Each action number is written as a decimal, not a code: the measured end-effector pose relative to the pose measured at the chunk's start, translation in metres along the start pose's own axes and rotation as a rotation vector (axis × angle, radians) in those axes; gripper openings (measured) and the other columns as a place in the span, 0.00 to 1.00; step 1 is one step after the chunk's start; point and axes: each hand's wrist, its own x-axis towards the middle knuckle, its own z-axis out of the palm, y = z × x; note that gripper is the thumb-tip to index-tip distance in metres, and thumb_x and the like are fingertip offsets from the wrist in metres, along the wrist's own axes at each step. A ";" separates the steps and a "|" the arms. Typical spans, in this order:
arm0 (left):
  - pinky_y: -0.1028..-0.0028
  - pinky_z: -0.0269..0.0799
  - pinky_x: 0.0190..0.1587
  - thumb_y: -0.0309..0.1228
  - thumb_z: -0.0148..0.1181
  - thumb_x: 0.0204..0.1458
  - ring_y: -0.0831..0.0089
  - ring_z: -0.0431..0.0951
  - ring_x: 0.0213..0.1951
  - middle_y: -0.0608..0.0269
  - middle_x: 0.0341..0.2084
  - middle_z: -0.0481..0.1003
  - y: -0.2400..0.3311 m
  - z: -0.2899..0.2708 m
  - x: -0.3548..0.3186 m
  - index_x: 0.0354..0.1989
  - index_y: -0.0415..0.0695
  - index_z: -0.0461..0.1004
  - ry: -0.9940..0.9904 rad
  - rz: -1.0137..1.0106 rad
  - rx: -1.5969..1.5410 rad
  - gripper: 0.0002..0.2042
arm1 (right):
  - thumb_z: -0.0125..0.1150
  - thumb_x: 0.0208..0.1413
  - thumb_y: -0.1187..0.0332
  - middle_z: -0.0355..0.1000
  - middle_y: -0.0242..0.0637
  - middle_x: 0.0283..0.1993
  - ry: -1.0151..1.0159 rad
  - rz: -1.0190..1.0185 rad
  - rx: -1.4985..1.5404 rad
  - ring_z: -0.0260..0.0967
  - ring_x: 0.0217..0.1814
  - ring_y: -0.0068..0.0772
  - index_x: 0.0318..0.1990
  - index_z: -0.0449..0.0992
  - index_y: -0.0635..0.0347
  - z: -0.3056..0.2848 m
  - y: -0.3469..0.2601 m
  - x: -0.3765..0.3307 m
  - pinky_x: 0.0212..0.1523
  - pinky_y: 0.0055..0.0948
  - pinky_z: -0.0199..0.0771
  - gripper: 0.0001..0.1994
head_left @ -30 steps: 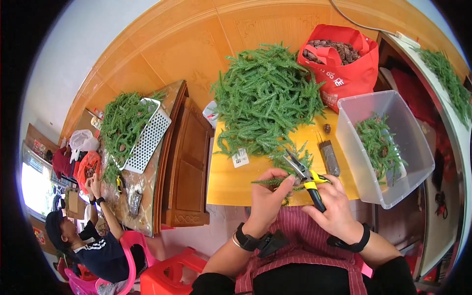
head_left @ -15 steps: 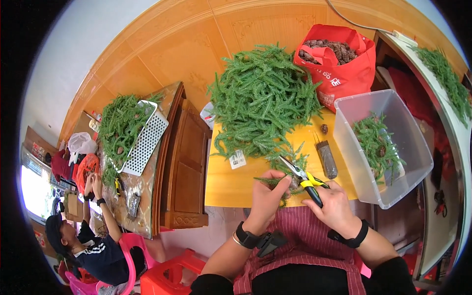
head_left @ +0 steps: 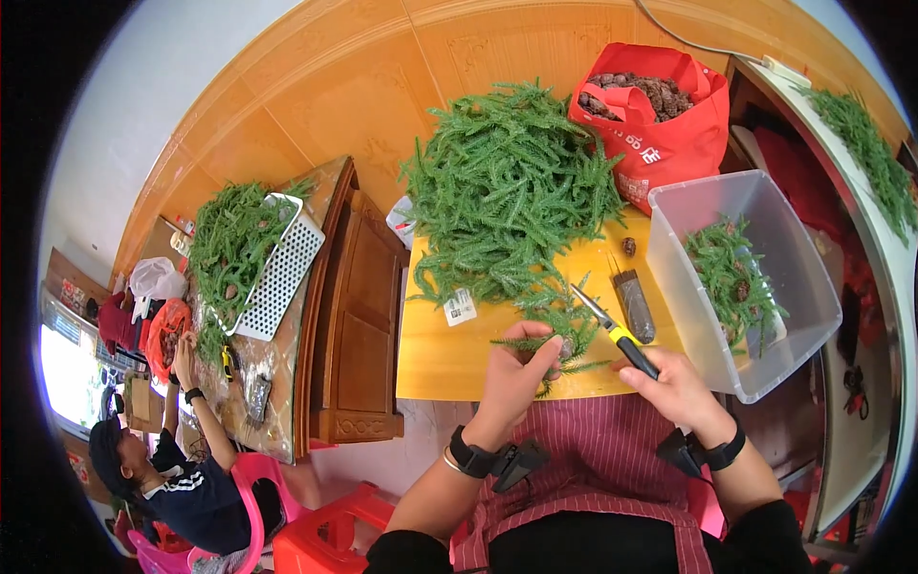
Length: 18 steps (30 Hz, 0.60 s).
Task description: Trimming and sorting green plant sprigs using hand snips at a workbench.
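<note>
Between the thumb and fingers of my left hand [head_left: 521, 375] is a green artificial pine sprig [head_left: 566, 350], held above the table's front edge. A pinecone may be at its middle, but it is too small to make out surely. My right hand [head_left: 672, 386] grips needle-nose pliers [head_left: 612, 330] with yellow and black handles. Their jaws look closed and point up and left, apart from the sprig. Just beyond the hands lies a dark bundle of thin wires [head_left: 633, 308], with a single pinecone [head_left: 628, 246] behind it.
A large heap of green sprigs [head_left: 516, 182] covers the table's [head_left: 430, 359] far side. Behind it stands a red bag of pinecones [head_left: 669, 143]. At right is a clear plastic bin [head_left: 803, 325] holding finished-looking sprigs. Another person [head_left: 191, 478] works at a table on the left, near a white basket [head_left: 292, 268].
My right hand has drawn the pliers right, away from the sprig, and their jaws have come together. My left hand still holds the sprig in nearly the same place.
</note>
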 end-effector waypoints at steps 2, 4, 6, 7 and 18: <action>0.81 0.65 0.25 0.25 0.56 0.49 0.82 0.69 0.26 0.66 0.25 0.70 0.006 0.001 -0.002 0.37 0.41 0.66 0.005 0.031 0.095 0.08 | 0.58 0.50 0.61 0.63 0.34 0.18 -0.039 -0.001 0.084 0.62 0.23 0.27 0.30 0.73 0.63 -0.004 0.002 0.003 0.25 0.27 0.60 0.12; 0.83 0.65 0.25 0.26 0.56 0.48 0.83 0.68 0.26 0.68 0.25 0.70 0.006 -0.001 -0.002 0.37 0.41 0.66 0.010 0.050 0.130 0.09 | 0.59 0.48 0.63 0.65 0.36 0.21 0.114 -0.215 -0.195 0.64 0.27 0.28 0.32 0.74 0.63 -0.006 0.003 0.008 0.29 0.27 0.62 0.11; 0.85 0.64 0.24 0.26 0.57 0.48 0.85 0.68 0.26 0.69 0.26 0.70 0.006 -0.003 -0.003 0.38 0.41 0.66 0.013 0.069 0.165 0.10 | 0.57 0.49 0.66 0.68 0.34 0.27 0.150 -0.133 -0.079 0.65 0.32 0.25 0.33 0.73 0.64 -0.007 -0.007 0.005 0.34 0.25 0.63 0.10; 0.85 0.64 0.24 0.26 0.56 0.48 0.86 0.67 0.26 0.69 0.26 0.70 0.007 -0.004 -0.005 0.38 0.41 0.66 -0.002 0.084 0.190 0.10 | 0.56 0.50 0.68 0.71 0.33 0.33 0.188 -0.050 0.037 0.65 0.36 0.21 0.35 0.73 0.65 -0.007 -0.012 0.004 0.38 0.23 0.64 0.10; 0.86 0.64 0.29 0.24 0.57 0.48 0.86 0.68 0.30 0.68 0.31 0.70 0.021 0.001 -0.021 0.38 0.39 0.67 -0.075 0.053 0.173 0.09 | 0.57 0.45 0.70 0.70 0.35 0.30 0.178 -0.356 -0.046 0.65 0.36 0.31 0.32 0.72 0.67 -0.013 -0.058 0.004 0.43 0.29 0.62 0.09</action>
